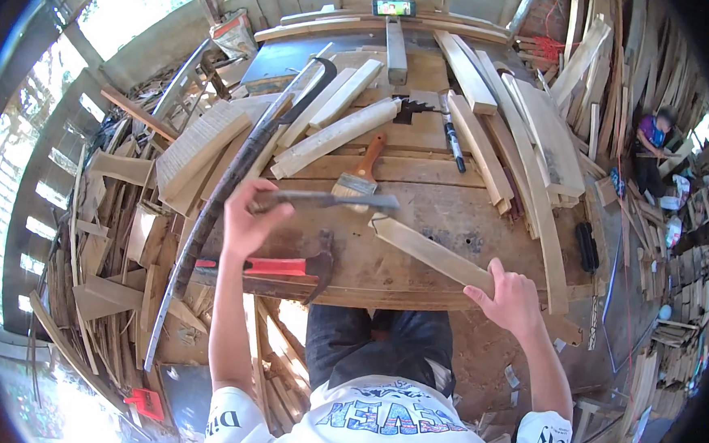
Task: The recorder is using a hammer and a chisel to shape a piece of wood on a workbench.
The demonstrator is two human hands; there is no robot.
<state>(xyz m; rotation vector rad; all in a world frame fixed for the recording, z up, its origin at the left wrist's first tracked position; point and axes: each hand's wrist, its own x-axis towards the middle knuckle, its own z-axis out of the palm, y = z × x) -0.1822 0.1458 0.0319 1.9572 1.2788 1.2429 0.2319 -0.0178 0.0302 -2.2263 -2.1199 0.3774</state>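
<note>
My left hand is closed around a chisel, holding it above the workbench with its flat metal blade pointing right. The chisel is slightly blurred. My right hand grips one end of a pale wooden strip. The strip slants up and leftward across the bench, its far end angled and lying just below the chisel blade. Behind the chisel lies a paintbrush with a wooden handle. A claw hammer with a red grip rests beside my left forearm, near the front edge of the bench.
Wooden strips and blocks cover the bench's left and right sides. A long pole with a curved blade runs along the left. A marker lies toward the back, near a phone. Another person sits at far right among wood piles.
</note>
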